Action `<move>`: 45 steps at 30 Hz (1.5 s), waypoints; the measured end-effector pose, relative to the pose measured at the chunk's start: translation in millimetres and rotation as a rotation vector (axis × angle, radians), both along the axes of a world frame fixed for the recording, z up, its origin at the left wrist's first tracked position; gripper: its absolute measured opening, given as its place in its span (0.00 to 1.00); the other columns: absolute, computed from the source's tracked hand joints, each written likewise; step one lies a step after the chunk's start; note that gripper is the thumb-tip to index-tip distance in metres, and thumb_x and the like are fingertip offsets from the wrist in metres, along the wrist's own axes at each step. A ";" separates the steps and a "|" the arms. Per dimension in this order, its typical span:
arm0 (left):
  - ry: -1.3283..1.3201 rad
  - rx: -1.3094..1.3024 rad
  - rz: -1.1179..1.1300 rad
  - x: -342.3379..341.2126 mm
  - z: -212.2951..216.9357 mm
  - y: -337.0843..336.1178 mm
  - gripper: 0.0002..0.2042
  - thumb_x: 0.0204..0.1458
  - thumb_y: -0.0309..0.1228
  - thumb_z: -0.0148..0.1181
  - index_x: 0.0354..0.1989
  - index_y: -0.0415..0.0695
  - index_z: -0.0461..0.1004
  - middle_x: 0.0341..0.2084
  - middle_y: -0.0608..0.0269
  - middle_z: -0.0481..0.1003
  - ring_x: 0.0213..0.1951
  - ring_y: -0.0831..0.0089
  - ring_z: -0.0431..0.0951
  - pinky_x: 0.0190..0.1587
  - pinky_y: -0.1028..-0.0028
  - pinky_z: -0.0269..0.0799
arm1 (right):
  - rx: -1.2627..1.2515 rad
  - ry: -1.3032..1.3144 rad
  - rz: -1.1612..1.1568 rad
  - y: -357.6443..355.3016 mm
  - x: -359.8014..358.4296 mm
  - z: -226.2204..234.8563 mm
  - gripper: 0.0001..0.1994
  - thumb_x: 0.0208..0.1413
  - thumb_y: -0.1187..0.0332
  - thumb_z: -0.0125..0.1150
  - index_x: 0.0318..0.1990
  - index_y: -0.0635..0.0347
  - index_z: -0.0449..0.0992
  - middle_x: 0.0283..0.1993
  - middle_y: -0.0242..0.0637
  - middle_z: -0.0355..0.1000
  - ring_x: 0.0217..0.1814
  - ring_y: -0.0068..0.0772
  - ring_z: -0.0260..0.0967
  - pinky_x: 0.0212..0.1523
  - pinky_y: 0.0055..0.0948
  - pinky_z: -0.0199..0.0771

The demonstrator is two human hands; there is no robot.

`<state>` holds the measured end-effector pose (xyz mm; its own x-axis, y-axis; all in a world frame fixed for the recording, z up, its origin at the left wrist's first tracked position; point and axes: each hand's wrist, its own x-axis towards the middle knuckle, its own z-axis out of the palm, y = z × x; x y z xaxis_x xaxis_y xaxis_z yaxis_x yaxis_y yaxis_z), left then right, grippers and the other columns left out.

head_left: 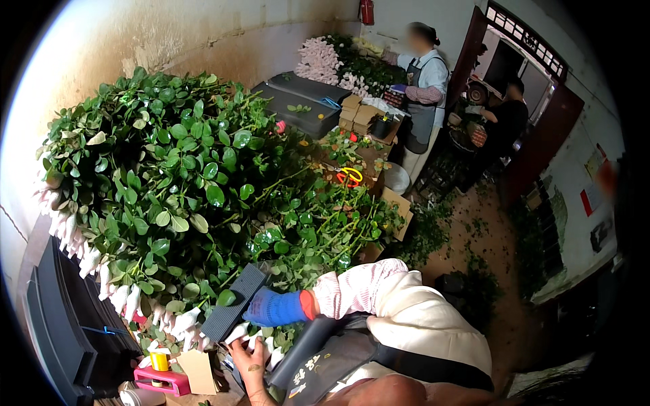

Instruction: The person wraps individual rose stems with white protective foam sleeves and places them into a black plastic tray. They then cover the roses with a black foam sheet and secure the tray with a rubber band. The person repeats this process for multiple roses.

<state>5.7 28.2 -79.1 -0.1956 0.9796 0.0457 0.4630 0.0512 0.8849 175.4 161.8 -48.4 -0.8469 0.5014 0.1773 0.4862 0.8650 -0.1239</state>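
Note:
My right hand (276,308), in a blue glove with a red cuff, is closed on a dark grey ribbed board (233,302) held at a slant over the leafy stems. Just below it my bare left hand (250,362) has its fingers apart, against white-covered flower heads (274,353); whether it pinches one is unclear. A large pile of cut flowers with green leaves (183,162) fills the bench before me, with a row of white-sleeved heads (132,301) along its left edge. More leafy stems (318,237) lie beyond my right hand.
Black crates (68,318) stand at lower left, near a pink tape dispenser (162,381) and a cardboard piece (198,372). Scissors with yellow and red handles (349,176) lie on the bench. A white bucket (396,179) stands past it. Two people (423,95) work farther off; leaves litter the floor.

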 end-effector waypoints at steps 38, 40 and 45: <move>-0.553 -0.273 0.256 -53.2 -60.3 -8.7 0.12 0.65 0.40 0.58 0.33 0.45 0.72 0.22 0.72 0.71 0.24 0.85 0.66 0.25 0.81 0.60 | -0.044 -0.085 0.024 -5.1 -12.8 -24.7 0.12 0.45 0.58 0.68 0.31 0.56 0.80 0.32 0.40 0.79 0.36 0.45 0.79 0.35 0.43 0.78; -0.665 -0.377 0.307 -50.4 -46.6 -12.8 0.13 0.65 0.41 0.58 0.33 0.45 0.72 0.22 0.71 0.72 0.25 0.84 0.67 0.27 0.80 0.61 | -0.091 -0.076 0.049 -3.4 -10.7 -21.2 0.12 0.45 0.58 0.68 0.31 0.55 0.80 0.32 0.39 0.79 0.37 0.45 0.79 0.35 0.43 0.78; -0.415 -0.074 0.446 -66.8 -52.5 -28.5 0.13 0.64 0.41 0.59 0.35 0.43 0.73 0.23 0.70 0.74 0.27 0.82 0.70 0.31 0.79 0.65 | -0.167 -0.028 0.069 1.2 -3.8 -23.5 0.16 0.45 0.54 0.68 0.34 0.56 0.79 0.31 0.42 0.78 0.38 0.50 0.78 0.38 0.46 0.77</move>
